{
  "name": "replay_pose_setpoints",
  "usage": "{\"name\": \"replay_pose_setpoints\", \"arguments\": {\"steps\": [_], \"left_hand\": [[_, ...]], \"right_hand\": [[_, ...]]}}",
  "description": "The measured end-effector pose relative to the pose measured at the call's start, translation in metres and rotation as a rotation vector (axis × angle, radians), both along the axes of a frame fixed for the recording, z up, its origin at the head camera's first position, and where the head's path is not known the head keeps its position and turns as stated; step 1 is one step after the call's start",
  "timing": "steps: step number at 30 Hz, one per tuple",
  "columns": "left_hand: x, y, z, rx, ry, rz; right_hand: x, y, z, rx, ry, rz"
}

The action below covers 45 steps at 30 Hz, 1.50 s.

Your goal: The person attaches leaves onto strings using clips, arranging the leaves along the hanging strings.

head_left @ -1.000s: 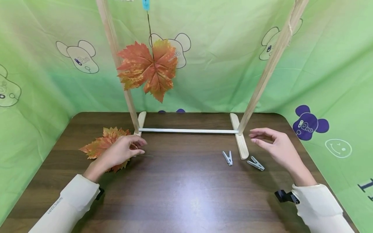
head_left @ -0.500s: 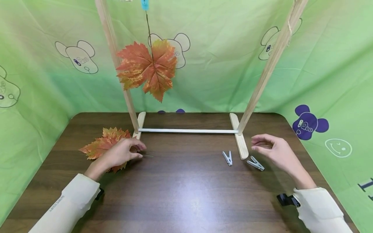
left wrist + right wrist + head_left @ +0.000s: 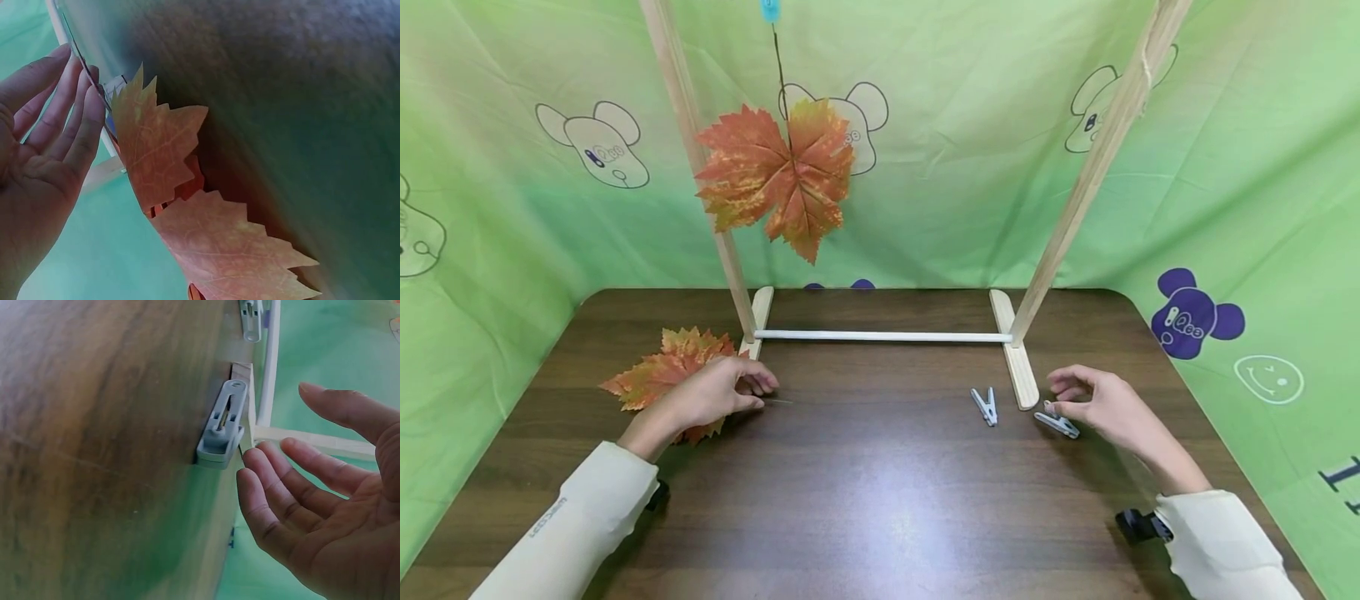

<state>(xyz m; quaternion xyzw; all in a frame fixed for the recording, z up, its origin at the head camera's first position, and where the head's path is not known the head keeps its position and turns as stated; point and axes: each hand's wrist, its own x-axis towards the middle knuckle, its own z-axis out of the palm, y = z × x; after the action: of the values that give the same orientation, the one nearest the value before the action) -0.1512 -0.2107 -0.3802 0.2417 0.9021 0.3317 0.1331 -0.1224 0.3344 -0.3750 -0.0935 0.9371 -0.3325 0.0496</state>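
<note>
Wrist views are dim; the table (image 3: pixel 898 525) glares.

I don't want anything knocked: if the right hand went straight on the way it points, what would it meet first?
Probably the nearer grey clip, with the wooden foot beyond it. Depth is unclear, so the right hand might pass over the clip.
</note>
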Motion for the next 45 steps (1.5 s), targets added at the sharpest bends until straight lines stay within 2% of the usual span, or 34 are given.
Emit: {"name": "replay_pose_setpoints", "arguments": {"steps": [9,26,37,45], "left_hand": [[-0.002,0.001,-0.003,-0.001,0.022,-0.044],[-0.008,0.002,-0.006,0.022,-0.010,-0.088],[-0.008,0.000,-0.005,0.015,-0.027,-0.083],[-0.011,0.000,-0.006,-0.006,0.023,-0.095]], "right_hand": [[0.000,0.001,-0.005,-0.004,-0.018,0.024],[0.001,-0.001,-0.009,0.002,-0.101,0.016],[0.002,-0.004,-0.014,0.030,-0.083,0.007],[0.002,-0.005,-0.015,0.072,-0.056,0.003]]}}
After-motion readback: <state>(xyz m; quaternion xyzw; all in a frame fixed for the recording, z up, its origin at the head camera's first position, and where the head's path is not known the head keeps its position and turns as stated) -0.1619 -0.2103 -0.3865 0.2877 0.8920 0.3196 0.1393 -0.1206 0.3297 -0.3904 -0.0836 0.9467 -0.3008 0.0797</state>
